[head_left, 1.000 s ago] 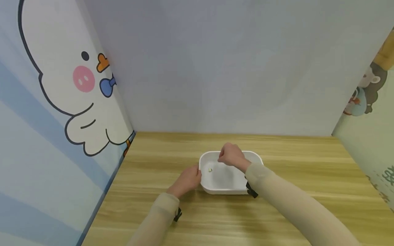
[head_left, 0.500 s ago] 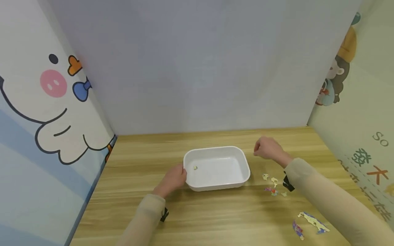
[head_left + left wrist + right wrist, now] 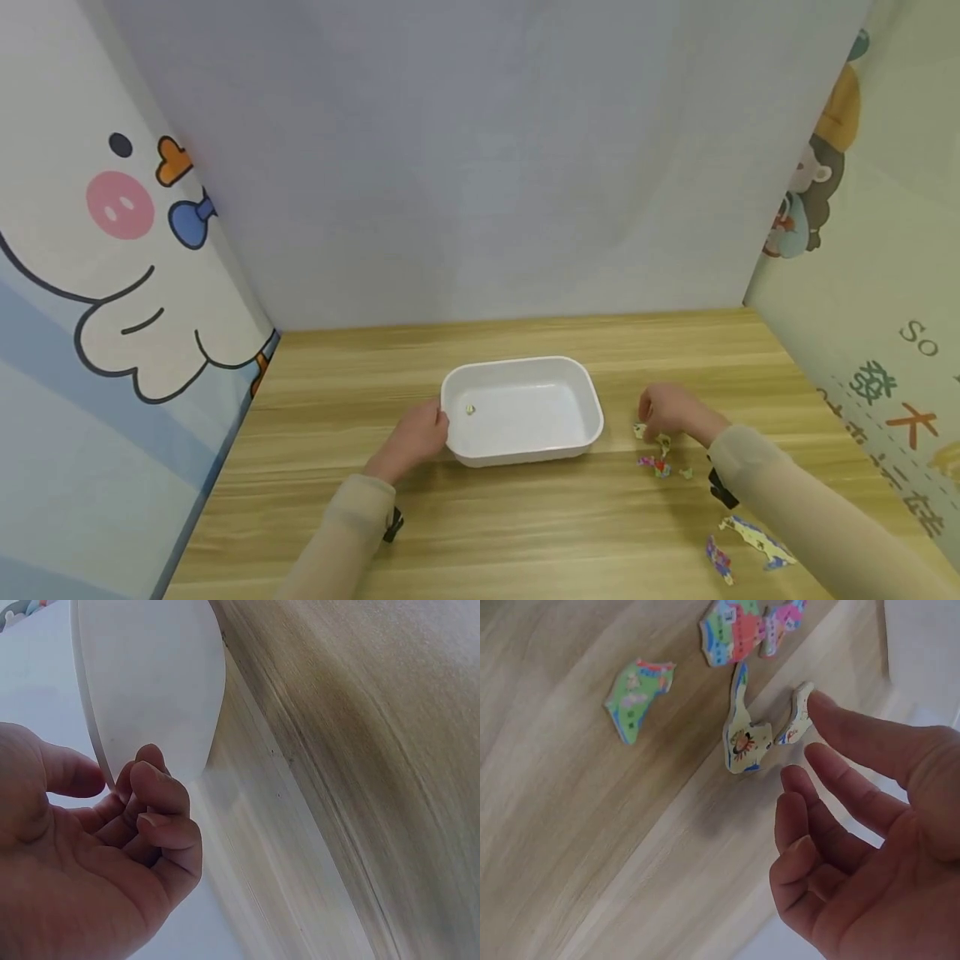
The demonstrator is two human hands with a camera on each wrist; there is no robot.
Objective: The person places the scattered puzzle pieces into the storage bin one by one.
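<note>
My left hand (image 3: 411,437) grips the left rim of a white plastic basin (image 3: 517,457). In the left wrist view, its thumb and curled fingers pinch the basin's edge (image 3: 88,712). A single small pale piece (image 3: 470,409) lies inside the basin at the left. Right of the basin, my right hand (image 3: 675,410) hovers low over several flat puzzle pieces with printed pictures. Its thumb and fingertips stand apart in the right wrist view, close to a cream piece (image 3: 798,716). Beside that lie a crab-printed piece (image 3: 742,742), a green piece (image 3: 639,697) and a red-and-blue piece (image 3: 731,634).
Nearer the front right, under the right forearm's side, lie a long cream-and-blue piece (image 3: 757,540) and a purple-red piece (image 3: 719,558). The wooden table (image 3: 525,533) meets a pale back wall (image 3: 487,208). Printed walls stand at left and right.
My right hand has moved from above the basin out to the right, then down to the puzzle pieces. The view has turned right. My left hand keeps hold of the basin's rim.
</note>
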